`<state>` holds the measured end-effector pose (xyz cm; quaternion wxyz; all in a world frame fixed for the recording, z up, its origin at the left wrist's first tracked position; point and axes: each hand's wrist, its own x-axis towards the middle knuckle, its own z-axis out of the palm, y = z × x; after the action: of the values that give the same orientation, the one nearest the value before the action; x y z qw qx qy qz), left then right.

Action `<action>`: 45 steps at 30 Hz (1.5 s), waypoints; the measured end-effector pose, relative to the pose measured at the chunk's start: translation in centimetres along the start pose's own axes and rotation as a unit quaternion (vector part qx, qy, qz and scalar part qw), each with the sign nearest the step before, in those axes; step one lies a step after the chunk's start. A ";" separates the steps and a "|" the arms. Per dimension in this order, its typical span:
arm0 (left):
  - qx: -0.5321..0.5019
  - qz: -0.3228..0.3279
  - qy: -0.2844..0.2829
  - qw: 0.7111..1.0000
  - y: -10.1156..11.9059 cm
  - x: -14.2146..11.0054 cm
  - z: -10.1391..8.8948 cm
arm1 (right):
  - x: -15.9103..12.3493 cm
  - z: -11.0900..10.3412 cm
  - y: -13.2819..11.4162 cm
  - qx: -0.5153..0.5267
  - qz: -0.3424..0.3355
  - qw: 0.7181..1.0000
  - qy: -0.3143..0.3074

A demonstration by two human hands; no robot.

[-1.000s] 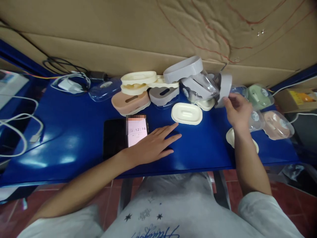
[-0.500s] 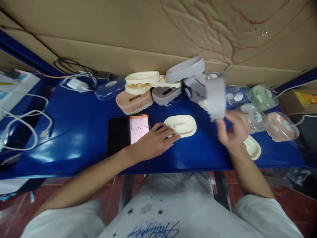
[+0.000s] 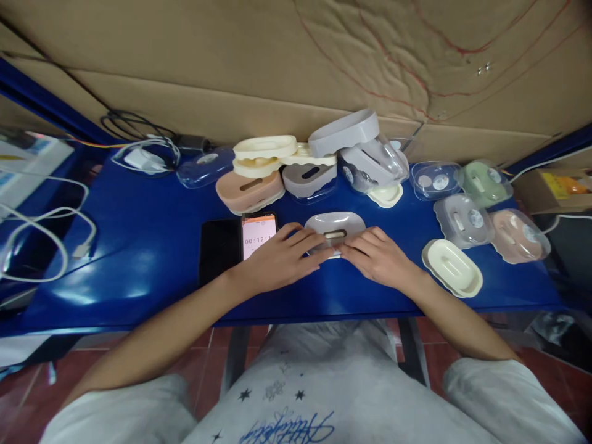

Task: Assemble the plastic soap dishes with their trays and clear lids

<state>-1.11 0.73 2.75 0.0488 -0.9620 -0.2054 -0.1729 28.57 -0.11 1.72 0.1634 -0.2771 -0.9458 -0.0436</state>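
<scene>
A grey oval soap dish (image 3: 342, 219) with a centre slot lies on the blue table, a cream piece showing through the slot. My left hand (image 3: 287, 254) has its fingers closed at the dish's near left side. From the near right, my right hand (image 3: 380, 256) holds the same rim, its fingertips almost meeting the left ones. The fingers hide much of the dish's front edge. Right of my right hand lies a cream oval dish (image 3: 456, 266). A phone (image 3: 259, 233) showing a timer is beside my left hand, partly covered by it.
Behind the hands are stacked cream trays (image 3: 264, 147), a pink dish (image 3: 250, 191), a dark grey dish (image 3: 309, 180) and a tilted grey ring (image 3: 345, 132). Clear-lidded dishes (image 3: 464, 221) stand at the right. Cables (image 3: 152, 151) lie at the left; a cardboard wall (image 3: 208, 111) closes the back.
My right hand has brought the grey piece down and left onto the cream base under my left hand. Both hands now touch it; the cream dish on the right is uncovered.
</scene>
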 end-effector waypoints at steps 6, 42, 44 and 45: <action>-0.021 -0.024 -0.017 0.999 -0.1 -0.1 0.8 | 0.2 -0.1 0.0 0.039 0.018 0.999 -0.018; -0.030 -0.028 -0.020 0.999 0.1 0.1 1.0 | 4.1 1.4 7.3 0.244 0.401 0.850 0.242; -0.039 -0.031 -0.012 0.999 0.1 0.1 1.0 | 4.1 1.3 7.5 0.320 0.399 0.820 0.257; -0.047 -0.032 -0.009 0.998 0.1 0.1 1.1 | 4.0 1.2 7.5 0.347 0.400 0.808 0.259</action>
<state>-0.70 0.88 1.77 -0.0037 -0.9577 -0.2287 -0.1748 29.05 8.49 1.85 0.4907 -0.5342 -0.6258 0.2866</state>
